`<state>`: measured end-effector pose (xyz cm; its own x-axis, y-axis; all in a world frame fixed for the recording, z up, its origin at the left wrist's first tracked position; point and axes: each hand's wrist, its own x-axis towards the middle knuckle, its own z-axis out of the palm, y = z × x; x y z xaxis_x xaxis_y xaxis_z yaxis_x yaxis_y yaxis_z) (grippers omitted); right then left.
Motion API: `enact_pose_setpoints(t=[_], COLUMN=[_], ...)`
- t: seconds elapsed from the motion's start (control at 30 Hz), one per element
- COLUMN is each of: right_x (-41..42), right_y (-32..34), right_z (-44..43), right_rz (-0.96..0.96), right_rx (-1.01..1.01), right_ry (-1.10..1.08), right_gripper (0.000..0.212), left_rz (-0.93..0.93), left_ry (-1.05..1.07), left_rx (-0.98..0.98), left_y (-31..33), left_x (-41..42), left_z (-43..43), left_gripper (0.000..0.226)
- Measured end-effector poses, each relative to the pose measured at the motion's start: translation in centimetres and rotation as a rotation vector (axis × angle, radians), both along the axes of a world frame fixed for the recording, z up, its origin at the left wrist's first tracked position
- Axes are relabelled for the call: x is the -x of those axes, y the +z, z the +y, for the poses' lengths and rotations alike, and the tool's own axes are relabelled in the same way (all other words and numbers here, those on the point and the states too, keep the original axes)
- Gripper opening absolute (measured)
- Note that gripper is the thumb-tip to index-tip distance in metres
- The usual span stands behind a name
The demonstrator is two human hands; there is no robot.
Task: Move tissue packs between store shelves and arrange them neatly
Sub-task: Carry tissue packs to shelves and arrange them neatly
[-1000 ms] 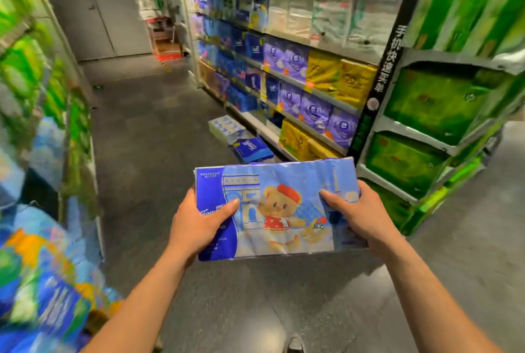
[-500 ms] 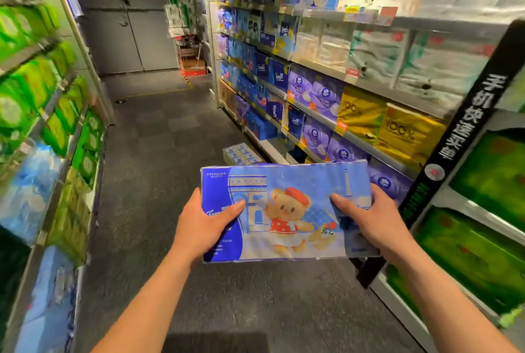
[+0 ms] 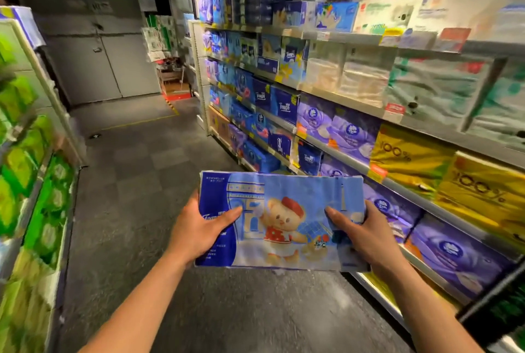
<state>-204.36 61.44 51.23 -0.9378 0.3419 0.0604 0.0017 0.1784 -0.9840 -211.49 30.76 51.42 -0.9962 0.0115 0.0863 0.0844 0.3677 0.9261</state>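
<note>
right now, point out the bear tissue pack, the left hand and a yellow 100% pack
bear tissue pack (image 3: 284,227): head view, on the printed bear
left hand (image 3: 199,236): head view, back of the hand
yellow 100% pack (image 3: 403,159): head view, front face

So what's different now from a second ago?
The person has walked on along the aisle: the purple packs and yellow packs on the right are now close beside the bear pack, and the green end rack has slid almost out of view. Nothing was grabbed or dropped. The left hand and right hand keep the same grip on the pack's ends.
</note>
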Motion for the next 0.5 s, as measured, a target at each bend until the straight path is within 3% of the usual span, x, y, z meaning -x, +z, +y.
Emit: enact_pose_setpoints(t=[0.13,0.33,0.5], right_x=[10.7,28.9,44.0], right_y=[-0.6,-2.1,-0.9], right_z=[-0.5,0.3,0.3], right_rz=[0.0,0.034,0.023], right_rx=[-0.023,-0.055,-0.095], right_ry=[-0.071,-0.064,-0.066], right_gripper=[0.042,0.05,0.075], left_rz=[0.002,0.007,-0.023], left_ry=[-0.026,-0.01,0.02], left_rx=[0.015,0.026,0.02], left_y=[0.3,-0.5,1.5], left_x=[11.6,29.1,43.7], left_z=[-0.5,0.2,0.0], left_gripper=[0.062,0.043,0.063])
